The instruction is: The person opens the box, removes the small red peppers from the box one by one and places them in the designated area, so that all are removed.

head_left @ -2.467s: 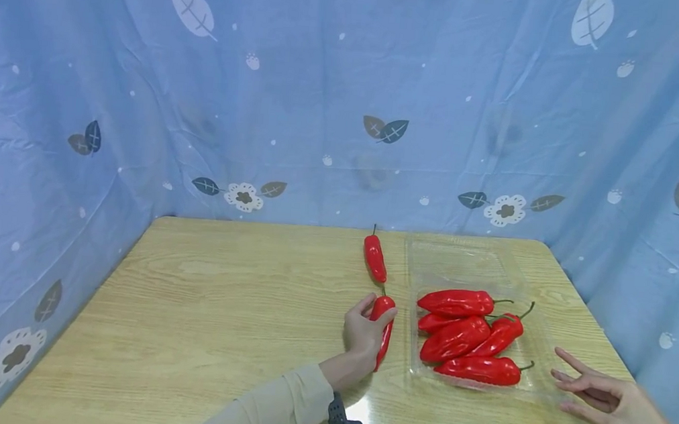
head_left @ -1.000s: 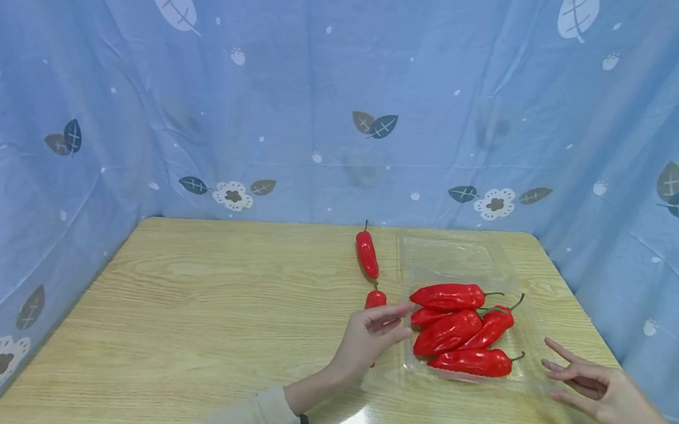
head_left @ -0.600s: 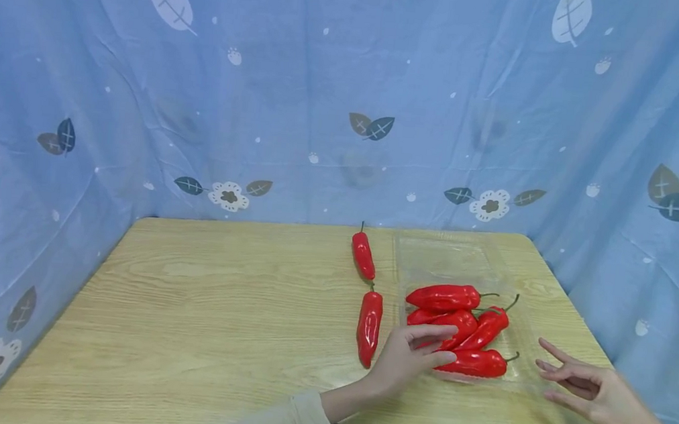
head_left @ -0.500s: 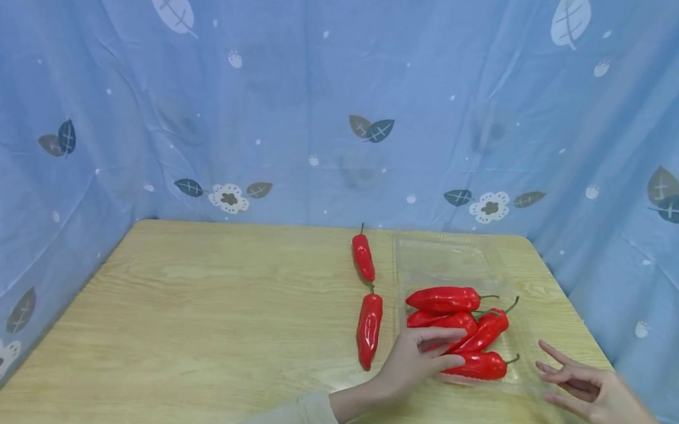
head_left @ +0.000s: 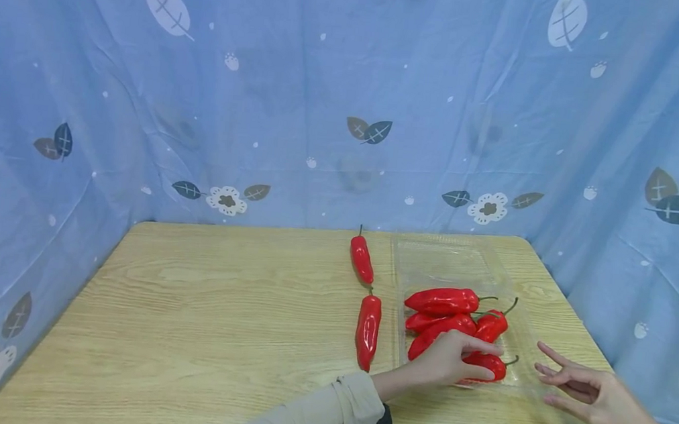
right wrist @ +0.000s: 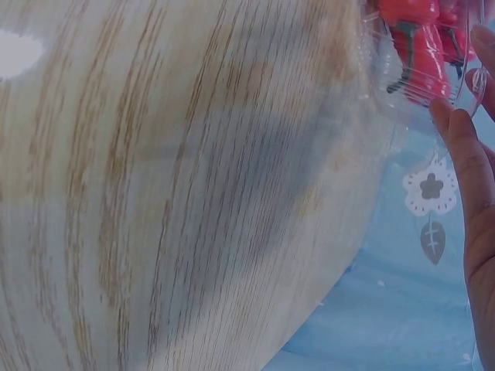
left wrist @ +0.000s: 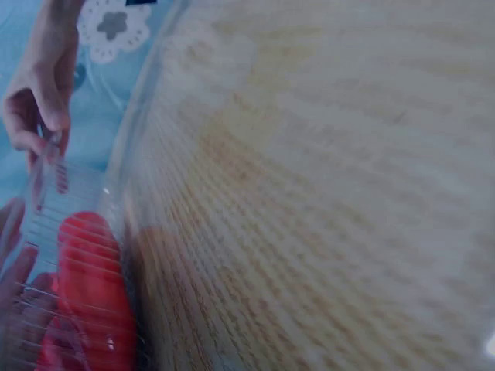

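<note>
A transparent plastic box holds several red peppers with green stems. My left hand reaches over its front side, fingers and thumb spread on either side of the stem end of the front pepper, which still lies in the box. In the left wrist view, that hand's fingers show through the plastic beside a red pepper. My right hand stays at the box's right end. Its thumb and fingers pinch the clear edge there, the remaining fingers held apart.
Left of the box, two more red peppers lie on the wooden table in a line: one farther back and one nearer. The clear lid lies folded back. A blue patterned curtain surrounds the table.
My left hand let go of the nearer loose pepper, which stays on the table. It then moved right over the box to the front pepper. The right hand has kept its place.
</note>
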`<action>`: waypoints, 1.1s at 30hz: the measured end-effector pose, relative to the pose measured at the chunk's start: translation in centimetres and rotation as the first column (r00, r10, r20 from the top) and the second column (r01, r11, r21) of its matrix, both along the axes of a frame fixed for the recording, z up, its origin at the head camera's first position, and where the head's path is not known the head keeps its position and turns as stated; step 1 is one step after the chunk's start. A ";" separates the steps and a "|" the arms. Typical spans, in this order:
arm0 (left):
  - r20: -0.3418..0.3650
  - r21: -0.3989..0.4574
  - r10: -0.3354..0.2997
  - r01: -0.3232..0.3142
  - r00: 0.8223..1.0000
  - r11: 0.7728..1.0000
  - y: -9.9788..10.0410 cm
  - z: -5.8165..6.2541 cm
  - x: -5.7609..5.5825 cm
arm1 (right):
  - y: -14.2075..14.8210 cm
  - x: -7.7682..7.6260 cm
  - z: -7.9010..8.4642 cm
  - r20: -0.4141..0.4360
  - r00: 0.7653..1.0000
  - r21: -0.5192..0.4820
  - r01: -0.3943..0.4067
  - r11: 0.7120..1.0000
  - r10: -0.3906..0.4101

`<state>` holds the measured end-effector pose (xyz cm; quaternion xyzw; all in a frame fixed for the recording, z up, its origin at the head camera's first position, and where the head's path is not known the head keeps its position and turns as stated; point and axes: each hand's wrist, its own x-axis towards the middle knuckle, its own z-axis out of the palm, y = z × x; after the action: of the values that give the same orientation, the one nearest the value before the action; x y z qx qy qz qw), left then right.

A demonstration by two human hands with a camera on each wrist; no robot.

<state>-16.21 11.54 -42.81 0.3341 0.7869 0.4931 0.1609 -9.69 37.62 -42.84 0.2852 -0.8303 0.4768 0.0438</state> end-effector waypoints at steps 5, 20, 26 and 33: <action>-0.077 -0.123 -0.048 0.038 0.996 0.992 0.8 -0.1 -0.6 | -0.1 0.0 0.0 -0.012 1.000 0.007 -0.001 1.000 0.001; -0.233 -0.472 -0.150 0.024 0.961 0.881 2.2 -0.4 -1.8 | 0.1 -0.2 -0.2 -0.018 1.000 0.005 -0.014 1.000 0.014; -0.122 -0.329 -0.054 0.011 0.991 0.944 2.0 -0.2 -1.6 | 0.1 -0.1 -0.1 -0.013 1.000 0.005 -0.007 1.000 0.007; -0.121 -0.241 -0.019 -0.011 0.993 0.971 2.1 0.0 -1.4 | 0.1 -0.2 0.0 -0.019 1.000 -0.013 -0.024 1.000 0.024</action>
<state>-17.66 13.64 -42.81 0.3432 0.8487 0.3724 0.1529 -9.87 37.68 -42.88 0.2995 -0.8232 0.4801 0.0477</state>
